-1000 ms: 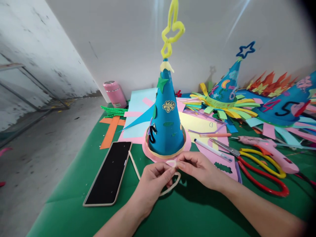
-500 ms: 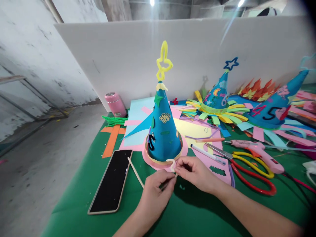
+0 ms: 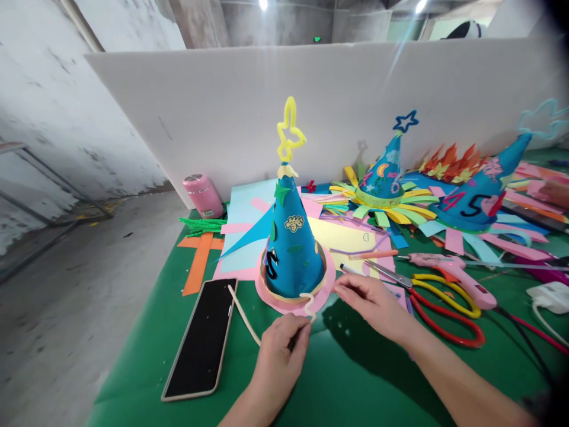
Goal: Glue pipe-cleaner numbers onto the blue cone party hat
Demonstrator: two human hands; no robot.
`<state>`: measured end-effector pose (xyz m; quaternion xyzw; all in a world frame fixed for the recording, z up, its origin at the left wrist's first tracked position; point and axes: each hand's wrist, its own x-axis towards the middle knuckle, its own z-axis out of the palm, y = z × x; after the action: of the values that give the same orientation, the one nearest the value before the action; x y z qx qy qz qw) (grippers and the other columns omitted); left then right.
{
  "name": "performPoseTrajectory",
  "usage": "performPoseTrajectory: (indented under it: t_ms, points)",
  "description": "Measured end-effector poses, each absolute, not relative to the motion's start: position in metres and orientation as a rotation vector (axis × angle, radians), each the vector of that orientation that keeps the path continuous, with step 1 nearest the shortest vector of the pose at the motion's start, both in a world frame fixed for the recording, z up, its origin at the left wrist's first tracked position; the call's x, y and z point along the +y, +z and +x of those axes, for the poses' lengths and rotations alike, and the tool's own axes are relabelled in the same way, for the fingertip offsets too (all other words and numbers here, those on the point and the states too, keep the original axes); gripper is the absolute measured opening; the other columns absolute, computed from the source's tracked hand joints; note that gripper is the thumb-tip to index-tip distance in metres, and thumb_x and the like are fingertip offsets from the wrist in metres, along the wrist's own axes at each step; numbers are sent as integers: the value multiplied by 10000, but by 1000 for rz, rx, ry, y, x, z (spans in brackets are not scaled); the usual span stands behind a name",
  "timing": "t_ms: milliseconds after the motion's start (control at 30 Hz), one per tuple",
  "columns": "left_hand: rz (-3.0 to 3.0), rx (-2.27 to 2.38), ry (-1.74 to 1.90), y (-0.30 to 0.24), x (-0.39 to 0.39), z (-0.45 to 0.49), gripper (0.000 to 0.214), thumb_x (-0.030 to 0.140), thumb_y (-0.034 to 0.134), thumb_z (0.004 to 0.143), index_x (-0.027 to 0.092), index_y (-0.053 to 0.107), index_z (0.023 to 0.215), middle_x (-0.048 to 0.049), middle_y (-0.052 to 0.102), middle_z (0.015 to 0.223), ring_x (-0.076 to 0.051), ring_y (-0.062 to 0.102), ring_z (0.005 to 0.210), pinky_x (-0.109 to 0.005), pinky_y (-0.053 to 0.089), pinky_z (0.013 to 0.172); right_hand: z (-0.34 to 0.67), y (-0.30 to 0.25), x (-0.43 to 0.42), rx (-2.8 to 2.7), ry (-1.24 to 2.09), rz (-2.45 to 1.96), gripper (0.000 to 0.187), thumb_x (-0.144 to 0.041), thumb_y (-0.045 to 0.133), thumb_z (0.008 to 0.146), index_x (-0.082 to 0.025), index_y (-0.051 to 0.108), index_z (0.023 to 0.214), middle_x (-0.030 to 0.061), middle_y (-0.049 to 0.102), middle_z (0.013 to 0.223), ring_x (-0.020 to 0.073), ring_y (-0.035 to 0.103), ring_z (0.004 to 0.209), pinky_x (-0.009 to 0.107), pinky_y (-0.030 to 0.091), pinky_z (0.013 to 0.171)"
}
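Note:
My left hand pinches a cream pipe cleaner whose curled end rises beside the base of a blue paper cone hat. The hat stands upright on a pink paper ring and carries a yellow pipe-cleaner shape on top. Its long tail runs left toward a black phone. My right hand hovers just right of the hat's brim, fingers loosely curled with nothing visible in them, near a white marker.
Red and yellow scissors and a pink glue gun lie to the right on the green table cover. Behind stand two more blue fringed hats, coloured paper sheets, a pink bottle and a white board wall.
My right hand has let go of the pipe cleaner and moved right. The left hand keeps the curled end. The camera tilted upward, showing more of the wall.

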<state>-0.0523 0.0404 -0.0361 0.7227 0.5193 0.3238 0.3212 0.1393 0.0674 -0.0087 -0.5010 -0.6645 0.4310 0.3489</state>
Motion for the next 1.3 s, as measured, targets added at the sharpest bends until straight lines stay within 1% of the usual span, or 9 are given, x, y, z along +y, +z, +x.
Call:
performPoseTrajectory:
  t_ms: [100,233,467,600,767,967,1033,1167,1300]
  points:
    - [1807,1360,845,-36,41,-52,161,245,492,769,183,622,697,-32,582,613,-144,500,548,-228,364,522,169,-9,57,-1685,924,-1497,249,-367,436,829,-187,534,971,0,533,680,126,490,583,230,381,505]
    - [1677,1358,866,-34,40,-51,142,252,526,741,177,614,658,-13,547,576,-128,464,521,-211,344,491,222,-24,40,-1527,533,-1867,265,-378,485,786,-207,527,984,47,610,841,190,582,756,289,456,650]
    - [1429,1312,844,-27,34,-44,145,265,540,721,155,599,647,5,501,563,-112,417,524,-205,334,491,278,-54,18,-1632,204,-2144,292,-303,441,768,-181,504,1025,102,574,1048,240,560,935,354,476,745]
    - [1317,1310,851,-28,33,-40,165,306,569,709,153,607,659,19,482,530,-102,403,506,-199,322,475,290,-56,15,-1802,101,-2186,307,-235,426,742,-169,510,1030,107,573,1070,265,544,969,389,457,784]
    - [1177,1291,857,-24,33,-31,216,370,593,692,157,632,693,24,482,499,-94,398,466,-202,308,446,295,-45,32,-2000,121,-2303,316,-219,429,728,-183,535,1023,100,596,1048,268,581,915,358,470,687]
    - [1083,1219,950,-9,37,-10,214,353,592,692,144,610,647,41,408,484,-81,356,471,-202,290,456,295,-37,45,-2112,198,-2348,131,-195,430,718,-200,555,758,75,630,759,250,614,738,306,433,522]
    - [1024,1188,965,-8,39,-6,209,345,588,698,141,606,654,50,385,479,-73,329,463,-199,281,458,299,-39,38,-2071,215,-2294,136,-213,437,716,-200,556,779,80,634,799,249,617,742,318,452,549]
    - [922,1147,971,-11,41,-4,201,334,602,693,134,614,708,57,391,474,-64,309,457,-193,263,462,304,-36,17,-1905,269,-2150,238,-280,422,747,-199,535,939,106,616,960,253,619,775,361,489,658]
    - [875,1117,969,-18,41,-9,207,340,628,668,135,605,662,53,403,459,-70,340,468,-197,282,483,286,-23,-3,-1708,413,-2021,309,-375,434,772,-236,527,1032,90,616,1052,284,587,940,373,498,757]
